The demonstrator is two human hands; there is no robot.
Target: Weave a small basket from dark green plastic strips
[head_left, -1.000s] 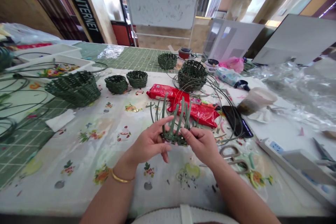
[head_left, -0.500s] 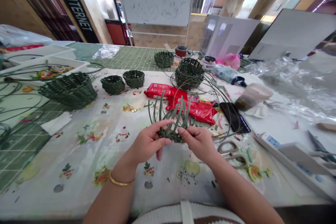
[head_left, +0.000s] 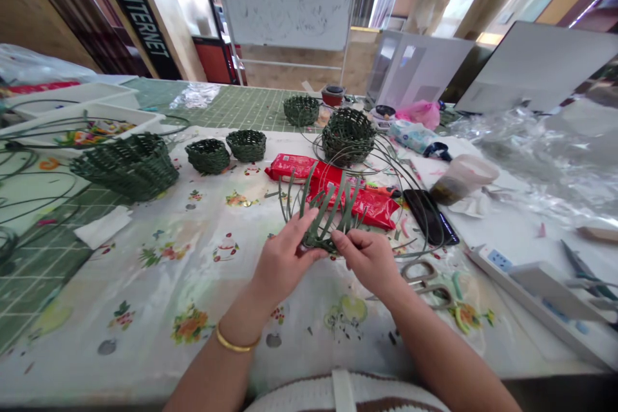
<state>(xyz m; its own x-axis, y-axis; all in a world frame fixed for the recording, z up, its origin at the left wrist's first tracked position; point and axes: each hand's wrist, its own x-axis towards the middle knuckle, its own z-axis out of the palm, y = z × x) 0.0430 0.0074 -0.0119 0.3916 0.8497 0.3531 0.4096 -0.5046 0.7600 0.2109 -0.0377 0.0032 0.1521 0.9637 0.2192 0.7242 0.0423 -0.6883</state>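
Observation:
A half-woven dark green basket is between my hands, its loose upright strips fanning up and away from me. My left hand grips its left side, thumb in front and fingers along the strips. On its right edge my right hand pinches the weave between thumb and fingers. The fingertips partly cover the woven base. Just beyond the strips lie red packets. Close to my right wrist rest scissors with grey-brown handles.
Finished green baskets stand beyond: a large one at left, two small ones near it, and another amid loose canes. At right are a phone, a plastic cup, a power strip and pliers.
My left hand has shifted right and slightly up, closing around the basket's left side. The basket has moved a little right and away; my right hand stays nearly in place.

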